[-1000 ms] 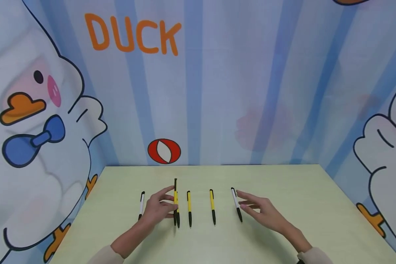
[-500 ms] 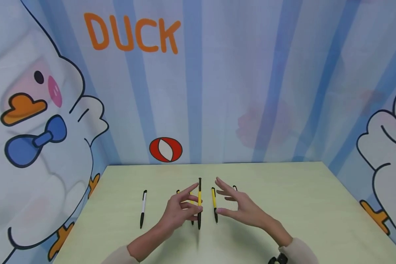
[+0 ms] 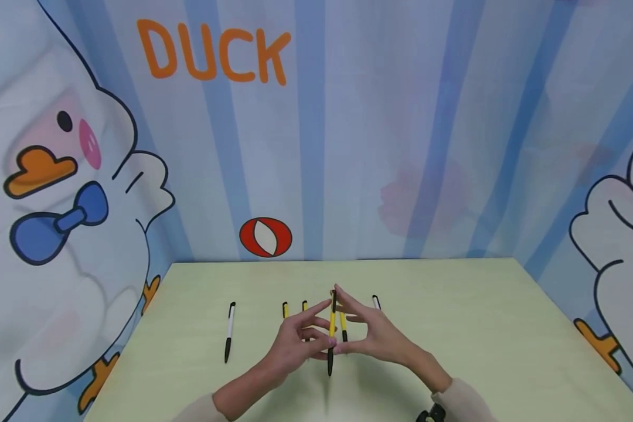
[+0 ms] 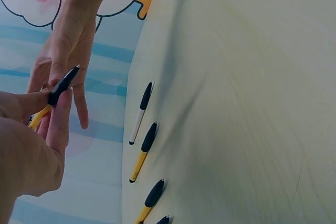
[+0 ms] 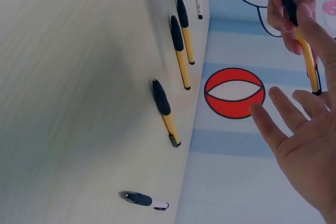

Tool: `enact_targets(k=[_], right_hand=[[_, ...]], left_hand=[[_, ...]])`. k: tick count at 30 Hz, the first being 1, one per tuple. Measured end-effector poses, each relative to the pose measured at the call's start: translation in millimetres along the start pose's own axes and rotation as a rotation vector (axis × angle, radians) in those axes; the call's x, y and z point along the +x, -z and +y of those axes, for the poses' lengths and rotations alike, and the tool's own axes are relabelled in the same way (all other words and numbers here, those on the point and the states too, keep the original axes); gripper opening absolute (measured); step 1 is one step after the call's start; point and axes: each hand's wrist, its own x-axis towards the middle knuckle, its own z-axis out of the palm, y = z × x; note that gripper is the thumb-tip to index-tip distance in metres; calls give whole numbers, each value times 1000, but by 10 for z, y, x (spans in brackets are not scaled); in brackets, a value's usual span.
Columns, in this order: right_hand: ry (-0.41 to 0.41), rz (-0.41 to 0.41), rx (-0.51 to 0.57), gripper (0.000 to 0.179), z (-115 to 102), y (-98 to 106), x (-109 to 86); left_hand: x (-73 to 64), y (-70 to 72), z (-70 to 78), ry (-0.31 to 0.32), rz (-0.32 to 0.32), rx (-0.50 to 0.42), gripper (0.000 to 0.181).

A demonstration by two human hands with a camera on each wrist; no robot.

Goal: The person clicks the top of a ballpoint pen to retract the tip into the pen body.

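Observation:
A yellow pen with a black grip (image 3: 332, 323) is held steeply tilted above the table, its dark tip pointing down. My left hand (image 3: 294, 350) pinches it between thumb and fingers around the lower barrel. On the pen's other side is my right hand (image 3: 384, 339), its fingers extended, with the index fingertip near the pen's top and the thumb at the grip. In the right wrist view the right thumb (image 5: 314, 30) overlaps the pen (image 5: 306, 51). Behind the hands lie yellow pens (image 3: 285, 309), partly hidden, and another yellow pen (image 5: 165, 109) shows fully in the right wrist view.
On the pale table (image 3: 480, 328), a white pen (image 3: 230, 321) lies at the left of the row. Another white pen (image 3: 377, 302), mostly covered by the right hand, lies at the right end. A printed duck curtain (image 3: 348, 146) rises behind the table's back edge.
The left hand has lifted the yellow pen and carried it right, past the other pens. My right hand has moved left from beside the white pen to meet it, fingertips now at the held pen.

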Motion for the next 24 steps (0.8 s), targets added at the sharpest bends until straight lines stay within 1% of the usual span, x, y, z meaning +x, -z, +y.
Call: enact_targets(k=[3, 8, 11, 17, 20, 24], right_hand=[[-3, 6, -19, 109, -7, 2, -10], [-22, 7, -22, 110, -19, -13, -10], [-27, 17, -1, 109, -8, -40, 1], [-33, 67, -1, 107, 38, -102, 26], [-37, 49, -12, 109, 46, -103, 20], [-42, -1, -20, 113, 37, -66, 8]], left_hand=[[15, -1, 5, -1, 2, -3, 68], [22, 10, 8, -2, 4, -21, 69], [25, 21, 6, 12, 10, -52, 69], [42, 36, -9, 48, 40, -91, 68], [36, 42, -22, 62, 35, -94, 69], [22, 57, -47, 72, 13, -86, 69]])
